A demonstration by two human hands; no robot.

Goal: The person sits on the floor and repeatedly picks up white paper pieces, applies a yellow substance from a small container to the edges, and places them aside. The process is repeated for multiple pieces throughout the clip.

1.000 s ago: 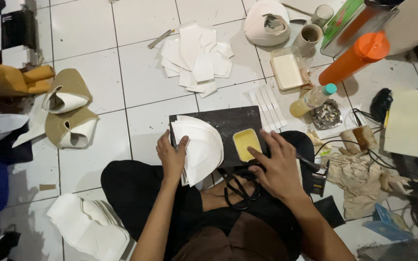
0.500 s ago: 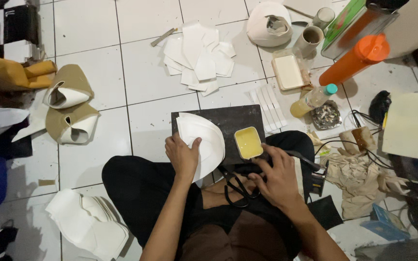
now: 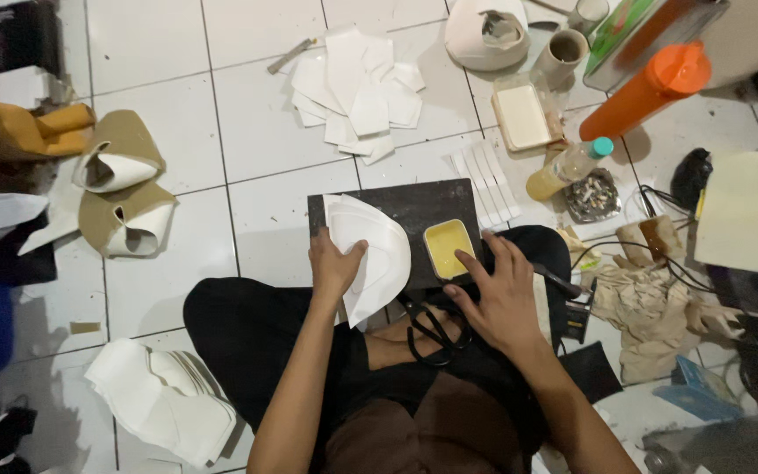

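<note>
Gluing is looking like the step in hand: left hand (image 3: 333, 268) is pinching white curved sheets (image 3: 370, 250) against the dark board (image 3: 423, 206) on the lap, while right hand (image 3: 495, 294), fingers spread, is dipping into the yellow glue tin (image 3: 446, 247). Spreading would need a steady stack.

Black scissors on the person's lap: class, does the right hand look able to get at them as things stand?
Probably yes. The black scissors lie on the lap just beside the right hand, which rests by the yellow tray; nothing lies over them, though that hand seems to hold a dark tool.
</note>
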